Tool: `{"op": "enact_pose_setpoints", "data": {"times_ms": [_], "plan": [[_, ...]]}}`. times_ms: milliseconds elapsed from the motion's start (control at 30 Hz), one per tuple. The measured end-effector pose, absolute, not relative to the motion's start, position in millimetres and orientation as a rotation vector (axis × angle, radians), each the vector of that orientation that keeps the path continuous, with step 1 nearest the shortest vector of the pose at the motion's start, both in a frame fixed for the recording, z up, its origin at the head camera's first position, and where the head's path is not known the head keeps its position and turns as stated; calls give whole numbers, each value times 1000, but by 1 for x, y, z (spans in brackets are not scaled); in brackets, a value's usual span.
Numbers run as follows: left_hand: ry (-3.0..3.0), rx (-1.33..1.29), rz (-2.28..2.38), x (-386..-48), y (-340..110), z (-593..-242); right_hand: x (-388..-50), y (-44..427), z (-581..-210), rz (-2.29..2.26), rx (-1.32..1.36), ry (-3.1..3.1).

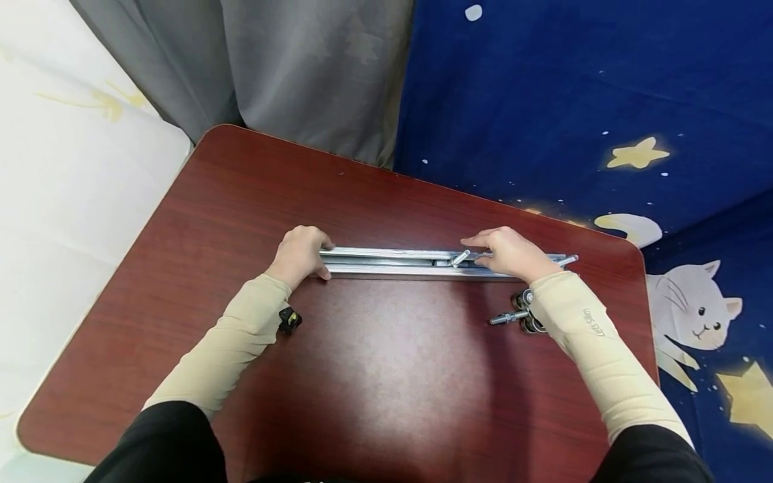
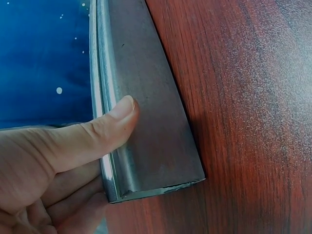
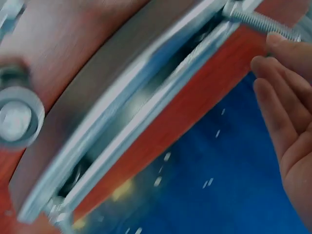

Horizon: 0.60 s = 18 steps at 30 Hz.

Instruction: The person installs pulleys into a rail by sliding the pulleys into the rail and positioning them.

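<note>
A long metal channel rail (image 1: 386,270) with an open slot along its top lies across the table. My left hand (image 1: 300,255) grips its left end, the thumb (image 2: 109,124) pressed on the side wall in the left wrist view. Over the right part of the rail, my right hand (image 1: 513,253) has its fingers spread loosely. A threaded bolt (image 3: 263,22) sticks up from the slot close by its fingertips; whether they touch it I cannot tell. Another bolt (image 1: 568,260) projects at the rail's right end, blurred in the right wrist view.
Near my right forearm lie metal roller wheels (image 1: 533,325) with a threaded stud (image 1: 507,318), partly hidden by the sleeve. A small black item (image 1: 290,320) sits at my left wrist. The brown table (image 1: 386,376) meets grey and blue curtains (image 1: 513,100) along its far edge.
</note>
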<state>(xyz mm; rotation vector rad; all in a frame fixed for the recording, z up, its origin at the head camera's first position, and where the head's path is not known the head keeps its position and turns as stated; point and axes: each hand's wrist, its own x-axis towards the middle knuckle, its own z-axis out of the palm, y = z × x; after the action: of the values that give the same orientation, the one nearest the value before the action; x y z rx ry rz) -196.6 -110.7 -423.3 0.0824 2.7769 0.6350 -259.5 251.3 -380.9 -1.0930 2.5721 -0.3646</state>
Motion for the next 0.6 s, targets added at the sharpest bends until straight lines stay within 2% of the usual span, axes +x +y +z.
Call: {"op": "enact_pose_setpoints", "data": {"times_ms": [333,600], "plan": [[2781,113,634,-196,-112,-424,-266,319,-384,-98,-828,2593],[2767,98,643,-197,-110,-423,-265,337,-407,-157,-766,2590]]}}
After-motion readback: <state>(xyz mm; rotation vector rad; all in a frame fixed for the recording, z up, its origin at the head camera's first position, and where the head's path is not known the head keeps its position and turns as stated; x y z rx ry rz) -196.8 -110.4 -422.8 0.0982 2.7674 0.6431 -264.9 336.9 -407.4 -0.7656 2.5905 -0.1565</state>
